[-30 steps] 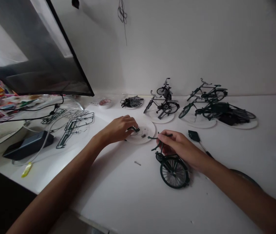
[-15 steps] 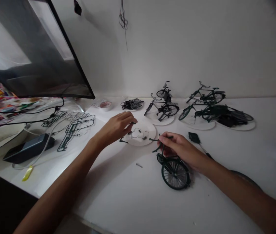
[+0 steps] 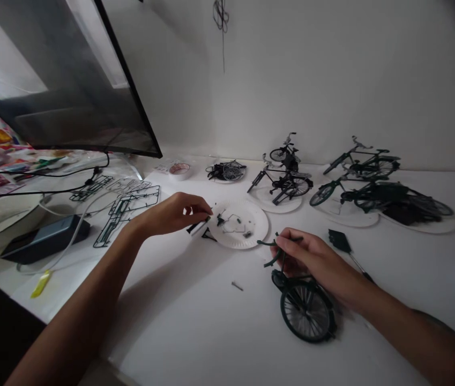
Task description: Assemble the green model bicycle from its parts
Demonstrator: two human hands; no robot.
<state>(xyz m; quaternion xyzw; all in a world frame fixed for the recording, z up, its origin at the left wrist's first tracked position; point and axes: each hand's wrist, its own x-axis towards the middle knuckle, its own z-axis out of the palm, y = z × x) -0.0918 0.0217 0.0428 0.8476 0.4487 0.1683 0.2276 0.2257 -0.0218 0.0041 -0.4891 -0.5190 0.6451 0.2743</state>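
In my right hand (image 3: 307,254) is a dark green model bicycle frame (image 3: 278,271), with the fingers closed round its tubes. A spoked wheel (image 3: 308,312) is fitted at its lower end, over the table. My left hand (image 3: 179,214) is at the left rim of a white paper plate (image 3: 241,245), thumb and fingertips closed on a small pale strip-like piece (image 3: 200,227); its exact kind is unclear. A small black triangular part (image 3: 208,235) lies beside that plate. Bent wire and small dark parts (image 3: 233,222) lie on it.
A small metal screw-like pin (image 3: 237,286) lies in front of the plate. Assembled model bicycles (image 3: 279,185) stand on plates at the back. Parts frames (image 3: 126,206), a black box (image 3: 46,240) and a monitor (image 3: 90,107) are left. A dark flat-ended tool (image 3: 340,241) lies right.
My left hand has moved from above the plate to its left rim, with the pale piece now showing in its fingers. My right hand still holds the bicycle frame. The camera view has shifted slightly.
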